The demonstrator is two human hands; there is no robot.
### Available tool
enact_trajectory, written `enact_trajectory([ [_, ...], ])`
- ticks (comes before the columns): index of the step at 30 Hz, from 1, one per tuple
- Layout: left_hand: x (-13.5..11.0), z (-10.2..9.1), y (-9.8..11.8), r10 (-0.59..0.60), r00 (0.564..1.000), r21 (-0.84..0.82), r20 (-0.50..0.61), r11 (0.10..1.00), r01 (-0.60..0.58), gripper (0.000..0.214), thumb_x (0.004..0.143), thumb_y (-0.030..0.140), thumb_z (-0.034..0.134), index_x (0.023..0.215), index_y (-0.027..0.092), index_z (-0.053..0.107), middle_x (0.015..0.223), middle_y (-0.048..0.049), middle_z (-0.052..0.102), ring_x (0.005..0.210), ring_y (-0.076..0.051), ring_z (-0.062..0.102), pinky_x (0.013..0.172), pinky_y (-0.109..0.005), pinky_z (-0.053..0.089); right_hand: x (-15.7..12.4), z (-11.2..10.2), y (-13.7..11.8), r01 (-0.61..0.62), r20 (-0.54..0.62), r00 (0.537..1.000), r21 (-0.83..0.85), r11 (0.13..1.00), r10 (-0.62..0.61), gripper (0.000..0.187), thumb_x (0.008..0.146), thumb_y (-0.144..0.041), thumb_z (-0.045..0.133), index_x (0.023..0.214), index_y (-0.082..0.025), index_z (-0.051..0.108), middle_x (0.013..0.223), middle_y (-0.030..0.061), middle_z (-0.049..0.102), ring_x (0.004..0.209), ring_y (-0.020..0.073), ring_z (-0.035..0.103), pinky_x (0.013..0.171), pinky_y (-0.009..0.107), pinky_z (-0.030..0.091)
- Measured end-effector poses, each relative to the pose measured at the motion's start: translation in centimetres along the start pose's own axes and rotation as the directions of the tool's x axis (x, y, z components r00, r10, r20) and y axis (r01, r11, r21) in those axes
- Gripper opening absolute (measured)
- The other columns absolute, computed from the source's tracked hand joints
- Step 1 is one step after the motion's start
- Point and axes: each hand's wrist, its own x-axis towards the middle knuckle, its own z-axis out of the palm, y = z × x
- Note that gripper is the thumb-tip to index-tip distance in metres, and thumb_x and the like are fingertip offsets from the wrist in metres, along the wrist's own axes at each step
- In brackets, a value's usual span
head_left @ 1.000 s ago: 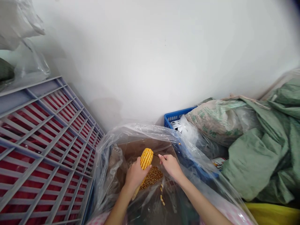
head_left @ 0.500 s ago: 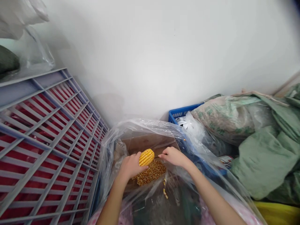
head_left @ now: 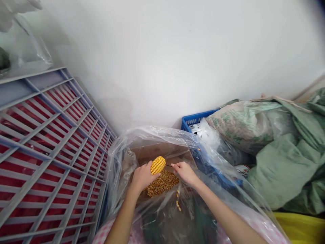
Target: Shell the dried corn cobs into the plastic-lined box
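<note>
My left hand (head_left: 142, 176) is wrapped round a yellow corn cob (head_left: 157, 165), holding it tilted over a cardboard box (head_left: 162, 151). My right hand (head_left: 184, 171) is pinched on a thin dark tool (head_left: 168, 165) whose tip touches the cob's end. A heap of loose kernels (head_left: 162, 183) lies in the box under both hands. Clear plastic sheeting (head_left: 152, 135) drapes round the box, with a few kernels (head_left: 178, 204) caught on its front fold.
A grey-slatted crate with red behind it (head_left: 48, 152) stands at the left. A blue plastic basket (head_left: 195, 119) sits behind the box on the right. Green woven sacks (head_left: 279, 149) pile up at the right, above something yellow (head_left: 302, 227). A white wall is behind.
The cob dropped from upright to a lower tilt over the kernels. My right hand stayed at the cob's end, and the view shifted slightly.
</note>
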Motion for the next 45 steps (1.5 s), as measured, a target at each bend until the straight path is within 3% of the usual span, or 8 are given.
enact_trajectory([
  [5,0.1,0.0,0.5,-0.083,0.997,-0.078,0.003,0.993,0.083,0.047,0.072,0.055,0.044,0.104,0.02,0.048,0.092,-0.0085,0.064,0.084,-0.025,0.06,0.063,-0.026,0.037,-0.5,1.2,-0.6,-0.236,0.095,0.972,0.315,0.919,0.217,0.039,0.081,-0.045,0.033,0.058,-0.017,0.047,0.038,-0.0083,0.023,0.035,0.0057,0.022,0.039,0.019,0.019],
  [8,-0.1,0.1,0.4,-0.029,1.0,0.006,-0.007,1.0,0.029,0.051,0.071,0.055,0.047,0.108,0.02,0.047,0.095,-0.0105,0.064,0.086,-0.027,0.06,0.066,-0.028,0.038,-0.5,0.7,-0.7,-0.323,0.198,0.942,0.338,0.884,0.269,0.036,0.08,-0.042,0.037,0.056,-0.017,0.044,0.036,-0.01,0.018,0.033,0.0043,0.015,0.036,0.018,0.015],
  [18,-0.4,-0.3,0.1,0.039,0.999,-0.103,0.029,0.994,-0.036,0.05,0.068,0.056,0.049,0.107,0.023,0.05,0.095,-0.0079,0.064,0.087,-0.024,0.06,0.065,-0.026,0.036,0.3,-3.0,0.7,-0.135,0.286,0.955,0.207,0.969,0.072,0.04,0.074,-0.051,0.046,0.055,-0.016,0.048,0.036,-0.0088,0.024,0.035,0.004,0.018,0.037,0.018,0.019],
  [25,0.2,0.1,-0.1,-0.017,0.999,-0.261,-0.04,0.965,0.006,0.047,0.072,0.055,0.045,0.105,0.022,0.05,0.09,-0.007,0.065,0.081,-0.021,0.06,0.066,-0.024,0.037,-0.9,0.1,-0.9,-0.025,-0.027,0.999,0.14,0.99,0.029,0.042,0.081,-0.047,0.032,0.055,-0.017,0.046,0.043,-0.0046,0.035,0.042,0.0075,0.034,0.047,0.021,0.025],
  [33,0.5,0.2,1.1,-0.057,0.995,-0.39,-0.085,0.921,0.019,0.047,0.073,0.054,0.045,0.106,0.021,0.05,0.09,-0.0072,0.064,0.082,-0.021,0.06,0.069,-0.025,0.039,-2.1,1.8,-3.0,-0.062,-0.255,0.966,-0.046,0.997,0.049,0.038,0.087,-0.038,0.026,0.059,-0.019,0.044,0.059,0.0045,0.056,0.056,0.014,0.048,0.054,0.024,0.026],
  [36,0.6,0.1,1.8,-0.065,0.987,-0.56,-0.144,0.828,-0.028,0.046,0.075,0.051,0.046,0.108,0.02,0.05,0.097,-0.0059,0.063,0.085,-0.019,0.059,0.075,-0.025,0.04,-2.4,2.3,-4.0,0.006,-0.304,0.952,0.08,0.997,0.019,0.039,0.087,-0.042,0.024,0.06,-0.02,0.041,0.056,0.0008,0.051,0.053,0.0125,0.045,0.054,0.023,0.027],
  [40,0.5,0.2,3.1,-0.025,0.978,-0.82,-0.206,0.551,-0.158,0.042,0.077,0.044,0.047,0.108,0.016,0.05,0.108,-0.0067,0.058,0.092,-0.017,0.055,0.083,-0.025,0.04,-2.5,3.1,-5.3,0.141,-0.379,0.925,0.312,0.94,-0.013,0.037,0.087,-0.045,0.024,0.066,-0.02,0.041,0.061,-0.0015,0.05,0.056,0.0108,0.045,0.054,0.021,0.029],
  [45,0.1,-0.4,3.2,-0.018,0.988,-0.961,-0.153,0.235,-0.145,0.038,0.075,0.038,0.053,0.107,0.016,0.05,0.11,-0.0071,0.057,0.098,-0.02,0.053,0.085,-0.028,0.04,-1.9,2.3,-6.6,0.197,-0.277,0.96,0.577,0.793,-0.037,0.04,0.082,-0.052,0.031,0.065,-0.019,0.044,0.052,-0.0047,0.039,0.048,0.0087,0.036,0.047,0.021,0.028],
])
